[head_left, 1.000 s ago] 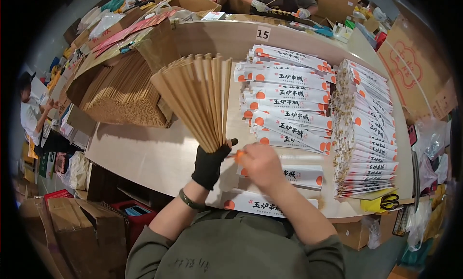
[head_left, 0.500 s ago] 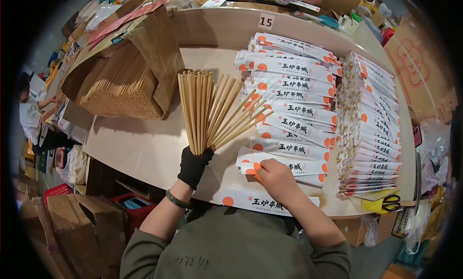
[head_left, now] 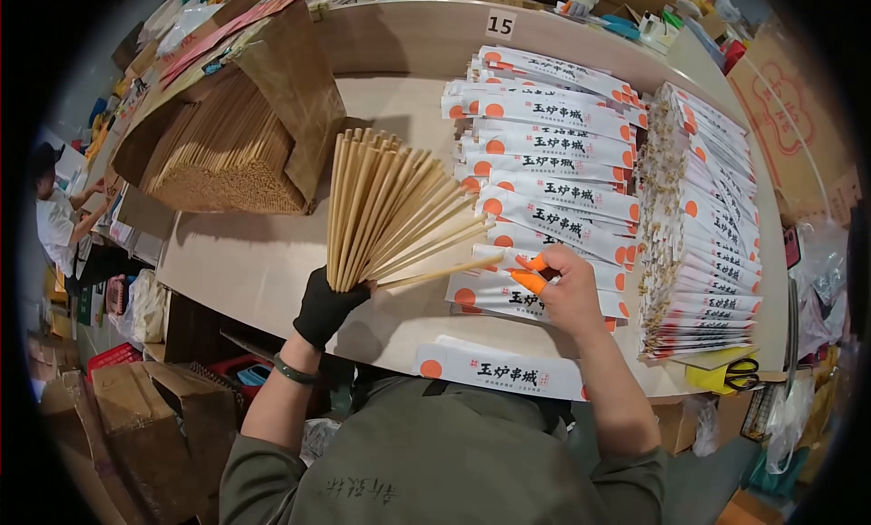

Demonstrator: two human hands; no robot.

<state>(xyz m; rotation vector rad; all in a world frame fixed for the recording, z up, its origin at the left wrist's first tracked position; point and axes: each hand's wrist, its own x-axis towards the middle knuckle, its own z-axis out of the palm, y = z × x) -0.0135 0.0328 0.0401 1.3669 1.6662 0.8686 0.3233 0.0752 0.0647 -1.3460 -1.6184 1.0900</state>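
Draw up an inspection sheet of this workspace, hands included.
Surface: pale table, in use.
Things: sticks fanned out, more packed in an open box; white sleeves stacked mid-table and at right, some by the near edge.
Clutter: scissors at the near right corner.
Left hand: black-gloved, gripping the fan's near end.
Right hand: orange finger covers, over the sleeves; grip unclear.
Cables: nothing clearly seen.
Surroundings: cartons, plastic bags, a co-worker at left.
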